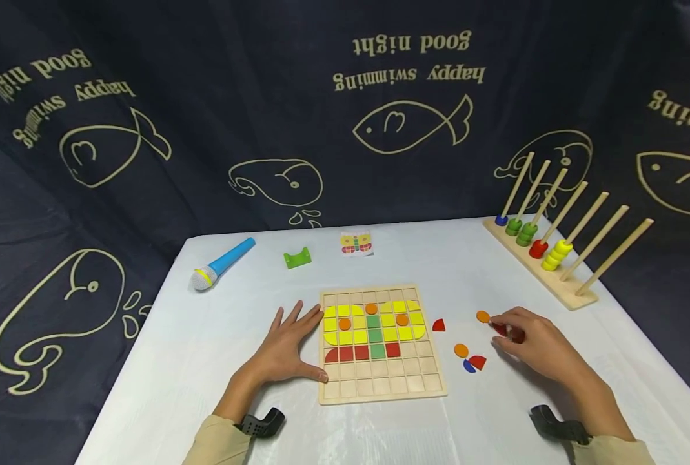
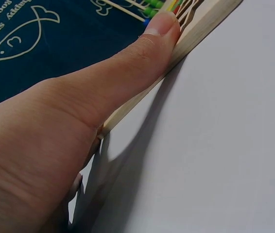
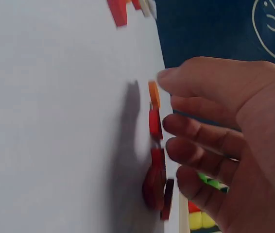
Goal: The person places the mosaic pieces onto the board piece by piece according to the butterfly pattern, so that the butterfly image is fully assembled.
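A wooden grid board (image 1: 374,385) holds flat mosaic pieces: yellow wings, orange rounds, a green middle column and a row of red pieces (image 1: 362,352). My left hand (image 1: 286,349) lies at its left side with fingers spread, and the thumb (image 2: 147,53) touches the board's edge. To the right of the board my right hand (image 1: 539,339) hovers over a group of red pieces (image 1: 516,333). In the right wrist view its fingers are loosely bent, apart from the red pieces (image 3: 155,124) and an orange round (image 3: 154,93) at the fingertips.
Loose red, orange (image 1: 461,350) and blue (image 1: 469,366) pieces lie between board and right hand. A bead rack (image 1: 568,294) with tall pegs stands at the right. Farther back are a butterfly picture card (image 1: 356,244), a green block (image 1: 297,258) and a toy microphone (image 1: 223,263).
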{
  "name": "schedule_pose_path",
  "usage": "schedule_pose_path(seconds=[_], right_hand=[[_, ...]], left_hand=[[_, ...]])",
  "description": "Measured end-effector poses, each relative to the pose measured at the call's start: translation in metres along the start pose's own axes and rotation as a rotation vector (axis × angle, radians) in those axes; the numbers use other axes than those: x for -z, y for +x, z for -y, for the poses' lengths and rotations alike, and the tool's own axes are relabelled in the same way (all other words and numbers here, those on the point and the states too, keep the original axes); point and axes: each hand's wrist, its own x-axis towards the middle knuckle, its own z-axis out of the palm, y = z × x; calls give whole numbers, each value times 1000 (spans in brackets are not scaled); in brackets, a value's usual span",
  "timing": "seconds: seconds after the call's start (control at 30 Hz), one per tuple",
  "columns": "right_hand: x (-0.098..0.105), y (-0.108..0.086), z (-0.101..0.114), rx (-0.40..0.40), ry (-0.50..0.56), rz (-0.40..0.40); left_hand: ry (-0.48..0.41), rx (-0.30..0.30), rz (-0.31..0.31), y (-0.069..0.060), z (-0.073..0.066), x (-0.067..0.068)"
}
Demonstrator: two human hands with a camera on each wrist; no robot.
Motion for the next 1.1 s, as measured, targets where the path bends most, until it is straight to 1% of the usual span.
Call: schedule_pose_path(seconds=[0.17,0.3,0.47,0.57,0.63,0.7,0.8,0.93,1.1], right_hand=[[5,-5,-8,-39,-7,32],[5,-7,-13,-72,0,36],[5,-10,-16,-86,4,27],[6,-11,-16,-95,8,46],[6,-12,-17,-110,19,70],[6,-14,-19,-131,24,77],[7,-15,-21,-143,21,69],[6,-14,-23,-134,3,48],[5,-12,-20,-123,8,32]], left_hand=[[11,1,3,1,0,0],[2,-9,-1,1,-1,0],[-7,-15,-2,1,-2,0],[-4,-14,-5,1,-2,-1],[-1,-9,-4,1,-2,-1],[-1,-11,-5,1,-3,-1],[-6,-13,-6,0,-3,0],[-9,-9,-3,0,-3,0],[-13,-16,-12,-1,-2,1]])
